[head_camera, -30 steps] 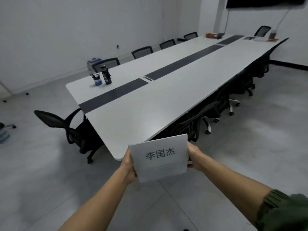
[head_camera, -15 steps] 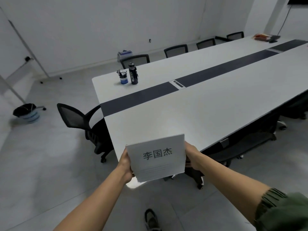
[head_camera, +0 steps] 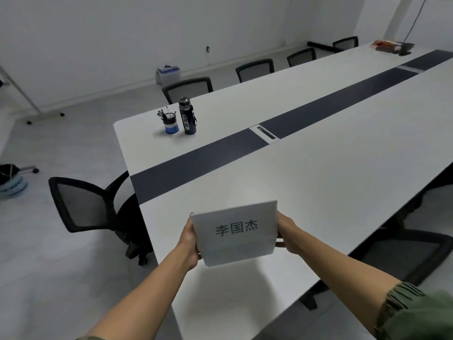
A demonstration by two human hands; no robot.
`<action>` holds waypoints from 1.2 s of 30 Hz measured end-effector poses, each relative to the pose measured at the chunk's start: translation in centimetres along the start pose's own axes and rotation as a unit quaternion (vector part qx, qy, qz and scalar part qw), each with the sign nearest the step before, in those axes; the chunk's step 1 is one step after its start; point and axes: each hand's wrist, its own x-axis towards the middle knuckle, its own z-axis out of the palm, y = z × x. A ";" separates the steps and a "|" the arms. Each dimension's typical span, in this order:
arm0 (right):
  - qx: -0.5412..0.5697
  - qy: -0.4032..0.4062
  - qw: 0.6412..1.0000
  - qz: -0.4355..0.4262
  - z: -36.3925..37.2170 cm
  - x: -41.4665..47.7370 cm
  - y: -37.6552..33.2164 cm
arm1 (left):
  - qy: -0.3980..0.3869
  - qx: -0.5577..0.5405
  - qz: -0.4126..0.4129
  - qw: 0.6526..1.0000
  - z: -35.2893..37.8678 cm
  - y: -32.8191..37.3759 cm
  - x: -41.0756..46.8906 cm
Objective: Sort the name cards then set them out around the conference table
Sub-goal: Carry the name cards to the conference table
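Observation:
A stack of white name cards [head_camera: 235, 233] with three printed Chinese characters on the top card is held over the near corner of the long white conference table [head_camera: 318, 168]. My left hand [head_camera: 190, 238] grips the stack's left edge and my right hand [head_camera: 286, 233] grips its right edge. The stack is tilted up toward me, above the tabletop. How many cards it holds is hidden.
A pen cup [head_camera: 169, 122] and a dark water bottle [head_camera: 187, 116] stand near the table's far left corner. A dark strip [head_camera: 294, 126] runs down the table's middle. Black mesh chairs stand at the table's end [head_camera: 81, 204], along the far side [head_camera: 187, 88] and at near right [head_camera: 404, 253].
I have come closer to the table. The card stack, held over the floor by the table corner before, is now over the tabletop. Both hands keep the same grip.

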 end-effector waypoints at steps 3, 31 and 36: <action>-0.002 0.003 1.000 0.009 -0.2 2.9 -1.3 | 0.003 -0.007 -0.010 1.000 0.8 1.2 2.3; -0.274 -0.020 0.949 -0.153 -4.6 17.8 -13.1 | 0.148 0.177 -0.043 0.972 3.2 4.7 12.4; -0.387 -0.168 0.873 -0.246 -0.4 13.7 -18.2 | 0.108 0.259 -0.039 0.959 1.9 4.5 10.4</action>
